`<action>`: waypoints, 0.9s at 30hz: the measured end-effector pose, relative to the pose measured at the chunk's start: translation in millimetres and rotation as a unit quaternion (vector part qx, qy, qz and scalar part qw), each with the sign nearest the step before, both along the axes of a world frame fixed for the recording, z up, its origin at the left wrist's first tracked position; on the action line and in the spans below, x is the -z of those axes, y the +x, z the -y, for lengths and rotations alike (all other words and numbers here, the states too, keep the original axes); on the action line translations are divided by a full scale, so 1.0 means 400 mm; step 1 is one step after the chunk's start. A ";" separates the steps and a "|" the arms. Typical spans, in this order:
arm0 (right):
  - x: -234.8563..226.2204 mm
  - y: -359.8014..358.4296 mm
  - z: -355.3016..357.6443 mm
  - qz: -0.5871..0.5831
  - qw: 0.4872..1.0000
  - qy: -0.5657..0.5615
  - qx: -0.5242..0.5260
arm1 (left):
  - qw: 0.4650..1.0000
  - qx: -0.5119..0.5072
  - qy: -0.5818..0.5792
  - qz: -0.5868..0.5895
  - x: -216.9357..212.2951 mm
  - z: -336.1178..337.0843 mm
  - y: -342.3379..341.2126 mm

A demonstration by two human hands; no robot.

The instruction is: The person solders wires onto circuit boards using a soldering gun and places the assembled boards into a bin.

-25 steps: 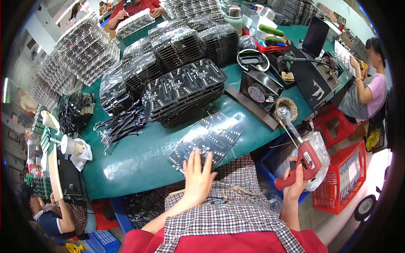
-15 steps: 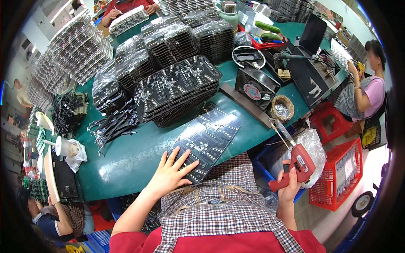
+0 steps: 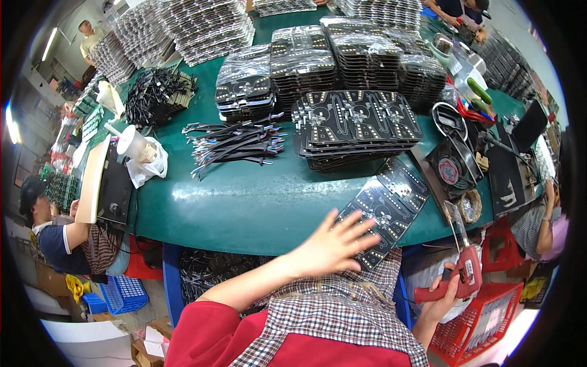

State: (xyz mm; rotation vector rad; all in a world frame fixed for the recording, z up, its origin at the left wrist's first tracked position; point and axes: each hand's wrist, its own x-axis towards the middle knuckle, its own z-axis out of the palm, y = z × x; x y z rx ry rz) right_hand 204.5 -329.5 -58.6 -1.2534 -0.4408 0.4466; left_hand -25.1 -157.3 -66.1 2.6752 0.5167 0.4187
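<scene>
Here, a board (image 3: pixel 394 205) lies on the bench (image 3: pixel 244 211), at two o'clock from the left hand (image 3: pixel 335 248).
That hand is spread, gripping nothing; contact is unclear. The right hand (image 3: pixel 441 300) wraps the red gun (image 3: pixel 470 269), tip toward eleven, probably keeping it off the fingers. The stack (image 3: pixel 358 119) at the board's eleven seems set within reach.

A smooth green tabletop (image 3: pixel 232 220) carries a neat stack of flat black circuit-board panels (image 3: pixel 361 119) and a loose bundle of thin black cables (image 3: pixel 238 144). A single rectangular black circuit-board panel (image 3: pixel 400 186) lies at the near edge.
</scene>
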 end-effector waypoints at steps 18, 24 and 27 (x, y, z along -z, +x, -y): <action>-0.019 -0.042 0.020 0.041 0.999 -0.007 -0.017 | 0.806 -0.302 -0.146 0.488 -0.169 -0.521 -0.378; -0.032 -0.084 0.024 0.071 0.997 -0.035 -0.018 | 0.948 -0.238 -0.158 0.139 -0.190 -0.206 -0.153; -0.033 -0.101 0.022 0.069 0.995 -0.036 -0.067 | 0.889 -0.253 -0.369 0.095 -0.084 -0.069 -0.097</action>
